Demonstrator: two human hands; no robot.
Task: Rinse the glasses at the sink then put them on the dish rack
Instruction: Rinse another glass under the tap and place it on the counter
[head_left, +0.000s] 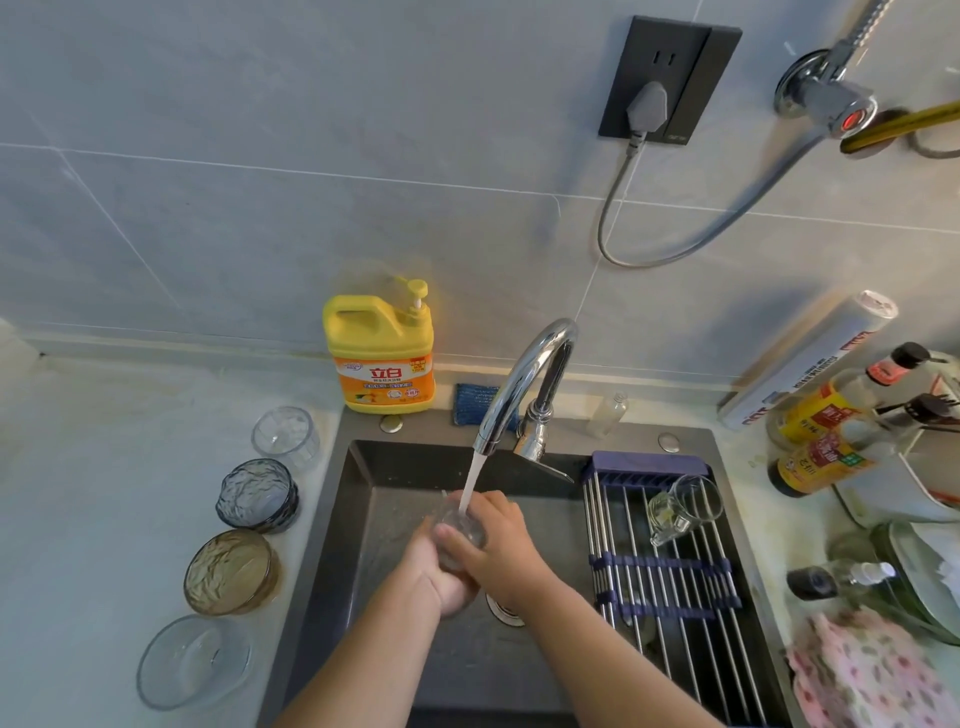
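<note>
A small clear glass (460, 525) is held under the running stream from the chrome faucet (524, 384), over the dark sink (395, 467). My left hand (441, 577) cups it from below and my right hand (498, 540) wraps its right side. On the roll-up dish rack (670, 582) across the sink's right half lies a clear glass mug (685, 506) on its side. On the counter to the left stand a clear ribbed glass (285, 436), a blue-grey glass (258, 495), an amber glass (231, 571) and a clear glass bowl (195, 662).
A yellow detergent bottle (382, 353) and a blue sponge (475, 405) sit behind the sink. Sauce bottles (821, 436), plates (924, 577) and a pink cloth (867, 670) crowd the right counter. A plugged-in cable (613, 228) hangs on the tiled wall.
</note>
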